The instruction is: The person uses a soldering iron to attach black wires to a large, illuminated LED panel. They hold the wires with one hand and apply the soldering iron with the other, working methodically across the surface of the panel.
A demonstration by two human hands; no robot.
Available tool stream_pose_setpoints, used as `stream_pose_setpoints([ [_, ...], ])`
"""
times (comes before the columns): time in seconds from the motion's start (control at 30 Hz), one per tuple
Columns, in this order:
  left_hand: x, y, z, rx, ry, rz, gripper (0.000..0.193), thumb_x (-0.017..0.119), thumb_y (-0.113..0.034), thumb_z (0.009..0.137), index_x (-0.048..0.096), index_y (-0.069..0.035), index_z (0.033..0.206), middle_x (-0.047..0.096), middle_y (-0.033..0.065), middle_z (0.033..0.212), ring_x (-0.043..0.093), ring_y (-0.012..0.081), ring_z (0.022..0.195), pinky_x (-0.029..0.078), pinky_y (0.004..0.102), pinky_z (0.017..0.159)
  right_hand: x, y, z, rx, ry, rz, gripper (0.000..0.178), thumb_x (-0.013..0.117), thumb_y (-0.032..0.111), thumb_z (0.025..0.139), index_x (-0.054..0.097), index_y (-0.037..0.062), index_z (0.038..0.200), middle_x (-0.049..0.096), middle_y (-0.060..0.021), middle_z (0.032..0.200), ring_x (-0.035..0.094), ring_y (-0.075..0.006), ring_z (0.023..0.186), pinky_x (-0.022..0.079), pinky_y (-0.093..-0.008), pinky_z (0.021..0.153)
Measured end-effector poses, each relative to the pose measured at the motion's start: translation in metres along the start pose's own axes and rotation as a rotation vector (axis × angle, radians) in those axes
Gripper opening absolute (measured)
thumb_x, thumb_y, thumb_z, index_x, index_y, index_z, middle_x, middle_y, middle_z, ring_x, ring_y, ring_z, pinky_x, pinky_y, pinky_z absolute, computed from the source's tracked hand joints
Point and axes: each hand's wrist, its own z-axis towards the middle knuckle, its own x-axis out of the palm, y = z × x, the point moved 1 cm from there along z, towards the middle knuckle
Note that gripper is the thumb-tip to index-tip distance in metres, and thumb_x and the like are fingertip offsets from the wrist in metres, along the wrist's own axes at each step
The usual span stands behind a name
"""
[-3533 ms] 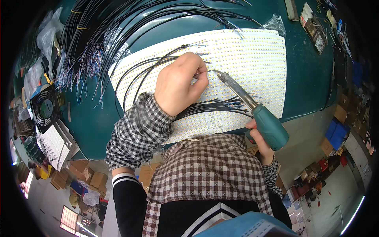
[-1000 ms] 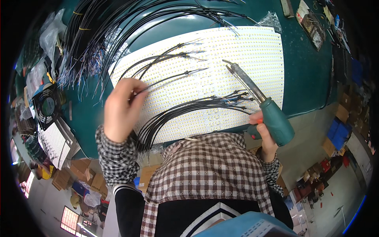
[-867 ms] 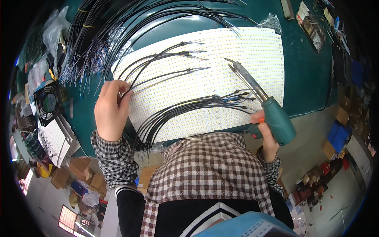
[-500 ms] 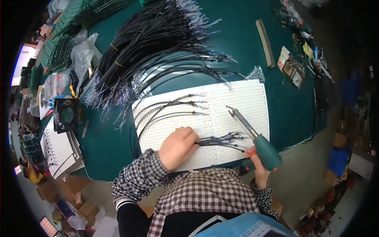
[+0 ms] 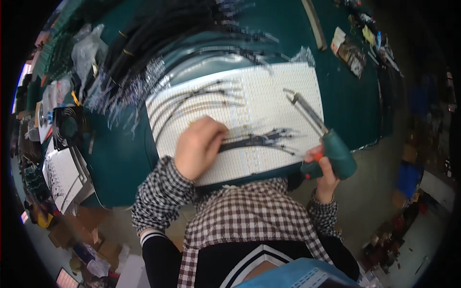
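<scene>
My left hand (image 5: 199, 148) is closed at the left end of a small bunch of black cables (image 5: 254, 140), its fingers bent around them; their stripped ends point right. The cables lie over a white circuit-board panel (image 5: 283, 113) covered in rows of small pads. In my right hand (image 5: 327, 180) is a green soldering gun (image 5: 340, 154) with a red trigger. Its metal tip points up and left above the panel's right half, apart from the cables. Several more black cables (image 5: 192, 98) curve across the panel's upper left.
A thick heap of black cables (image 5: 163, 33) lies behind the panel. A flat bar (image 5: 314, 24) and a torn plastic packet (image 5: 353, 60) are at the far right. Leftward stand a black fan (image 5: 68, 126), stacked white panels (image 5: 65, 175) and clear plastic bags (image 5: 89, 50).
The whole view has shifted, so the table sits higher in it. The soldering gun has moved slightly right relative to the panel, away from the cables. My left hand stays at the bunch.
</scene>
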Motion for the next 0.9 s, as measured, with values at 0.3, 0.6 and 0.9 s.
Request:
stream_pose_setpoints([
  [0.3,0.007,-0.014,0.028,0.173,-0.004,0.183,0.026,0.078,-0.005,0.083,0.065,-0.003,0.106,0.063,0.0149,0.1,0.063,0.0355,0.094,0.052,0.0438,0.082,-0.008,-0.006,-0.006,-0.064,-0.003,-0.03,0.056,0.062,0.031,0.101,0.056,-0.0126,0.136,0.071,-0.0185,0.105,0.072,-0.0255,0.084,0.061,-0.0355,0.077],
  [0.6,0.021,0.001,0.032,0.057,0.081,0.08,0.015,0.075,-0.003,0.085,0.064,-0.002,0.094,0.061,0.0128,0.092,0.063,0.0328,0.084,0.051,0.0402,0.074,-0.019,-0.015,-0.015,-0.078,0.014,0.003,0.061,0.062,0.036,0.1,0.054,-0.0125,0.137,0.068,-0.0198,0.107,0.072,-0.027,0.083,0.061,-0.0385,0.078],
  [0.9,0.015,-0.006,0.041,-0.063,0.069,0.026,0.009,0.072,-0.003,0.091,0.066,-0.002,0.097,0.064,0.0104,0.09,0.066,0.0238,0.073,0.054,0.0327,0.066,-0.007,-0.003,-0.016,-0.006,0.015,-0.011,0.062,0.072,0.039,0.093,0.061,-0.0115,0.126,0.071,-0.0194,0.104,0.073,-0.0287,0.088,0.06,-0.0425,0.081],
])
